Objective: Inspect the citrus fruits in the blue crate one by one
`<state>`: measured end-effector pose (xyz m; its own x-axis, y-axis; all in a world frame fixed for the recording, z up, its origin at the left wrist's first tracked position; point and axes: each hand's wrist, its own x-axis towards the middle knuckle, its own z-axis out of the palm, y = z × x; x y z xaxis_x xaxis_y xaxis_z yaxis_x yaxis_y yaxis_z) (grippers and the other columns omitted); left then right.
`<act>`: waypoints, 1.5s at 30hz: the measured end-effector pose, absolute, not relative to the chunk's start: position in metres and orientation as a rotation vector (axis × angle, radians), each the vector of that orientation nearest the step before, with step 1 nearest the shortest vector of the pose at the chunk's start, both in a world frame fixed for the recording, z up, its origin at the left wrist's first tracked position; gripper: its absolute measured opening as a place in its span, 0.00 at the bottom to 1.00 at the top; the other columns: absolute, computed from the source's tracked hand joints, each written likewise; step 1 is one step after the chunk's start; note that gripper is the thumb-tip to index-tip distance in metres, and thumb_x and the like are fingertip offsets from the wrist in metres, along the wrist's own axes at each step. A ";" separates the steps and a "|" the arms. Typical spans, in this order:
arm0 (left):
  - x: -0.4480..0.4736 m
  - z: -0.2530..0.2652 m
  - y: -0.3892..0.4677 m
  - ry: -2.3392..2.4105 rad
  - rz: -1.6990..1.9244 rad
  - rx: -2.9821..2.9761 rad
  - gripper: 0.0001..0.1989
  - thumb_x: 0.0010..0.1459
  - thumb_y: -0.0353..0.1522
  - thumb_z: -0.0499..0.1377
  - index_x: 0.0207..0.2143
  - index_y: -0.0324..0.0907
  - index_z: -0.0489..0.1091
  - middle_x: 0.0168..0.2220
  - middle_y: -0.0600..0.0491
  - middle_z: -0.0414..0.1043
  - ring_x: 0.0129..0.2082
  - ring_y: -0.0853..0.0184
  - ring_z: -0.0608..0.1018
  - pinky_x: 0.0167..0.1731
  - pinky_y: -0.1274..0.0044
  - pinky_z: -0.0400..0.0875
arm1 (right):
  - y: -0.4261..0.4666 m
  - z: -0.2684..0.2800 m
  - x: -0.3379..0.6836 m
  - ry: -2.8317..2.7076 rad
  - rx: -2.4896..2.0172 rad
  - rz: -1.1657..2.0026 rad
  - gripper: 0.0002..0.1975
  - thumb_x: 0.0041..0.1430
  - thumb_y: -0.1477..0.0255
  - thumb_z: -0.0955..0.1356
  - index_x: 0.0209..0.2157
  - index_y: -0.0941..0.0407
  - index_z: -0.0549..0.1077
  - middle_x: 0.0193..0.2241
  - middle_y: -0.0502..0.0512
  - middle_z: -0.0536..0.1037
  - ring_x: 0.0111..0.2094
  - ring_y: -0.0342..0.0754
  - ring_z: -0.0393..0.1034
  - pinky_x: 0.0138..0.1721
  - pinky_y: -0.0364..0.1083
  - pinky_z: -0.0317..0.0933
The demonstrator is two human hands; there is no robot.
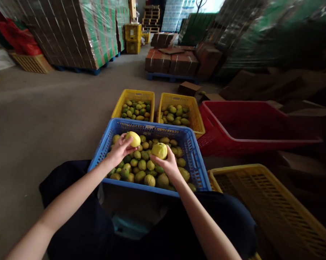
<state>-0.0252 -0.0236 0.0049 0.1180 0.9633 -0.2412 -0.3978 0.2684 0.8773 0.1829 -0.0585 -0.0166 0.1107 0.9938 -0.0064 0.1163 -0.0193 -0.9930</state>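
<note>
A bare grey floor (71,104) runs back through this dim storeroom, dull and smooth-looking. Film-wrapped stacks of boxes (100,30) tower on the left, more wrapped goods (249,32) on the right, and low brown cartons (170,63) sit on a blue pallet (171,77) between them. Wooden pallets (151,18) are piled at the far end.

Near me I count one blue basket (163,132) in front of the seated person's dark-clothed knees, two yellow baskets (197,115) just behind it, one red tub (255,146) to the right, and one more yellow crate (282,202) beside the person's right knee. The blue basket and the two behind it hold green and yellow fruit (141,165), too many to count.

Two pieces are up in the hands, both above the blue basket. The left hand (121,148) pinches a pale yellow fruit (134,139) between thumb and fingers; the right hand (169,163) grips a ridged yellow fruit (159,151), thumb beneath, fingers curled round its far side. The two fruits are near each other, apart.
</note>
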 end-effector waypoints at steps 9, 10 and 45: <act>-0.037 0.020 -0.056 0.911 0.908 2.011 0.21 0.51 0.39 0.70 0.47 0.45 0.73 0.47 0.49 0.74 0.47 0.62 0.76 0.47 0.73 0.71 | -0.073 -0.014 0.181 -1.592 -1.208 0.814 0.31 0.40 0.61 0.79 0.45 0.52 0.67 0.39 0.53 0.78 0.38 0.52 0.73 0.42 0.50 0.68; -0.039 0.020 -0.057 0.903 0.885 2.044 0.21 0.52 0.39 0.70 0.47 0.46 0.73 0.47 0.49 0.74 0.48 0.61 0.76 0.48 0.72 0.70 | -0.075 -0.014 0.180 -1.598 -1.203 0.826 0.31 0.40 0.62 0.79 0.45 0.52 0.68 0.40 0.53 0.78 0.39 0.53 0.74 0.43 0.51 0.68; -0.022 0.004 -0.042 1.005 0.945 1.246 0.18 0.50 0.38 0.71 0.42 0.43 0.72 0.42 0.51 0.74 0.48 0.61 0.74 0.51 0.74 0.67 | -0.076 -0.001 0.176 -1.058 -1.324 1.130 0.29 0.40 0.63 0.79 0.43 0.50 0.67 0.36 0.49 0.78 0.33 0.48 0.73 0.33 0.45 0.71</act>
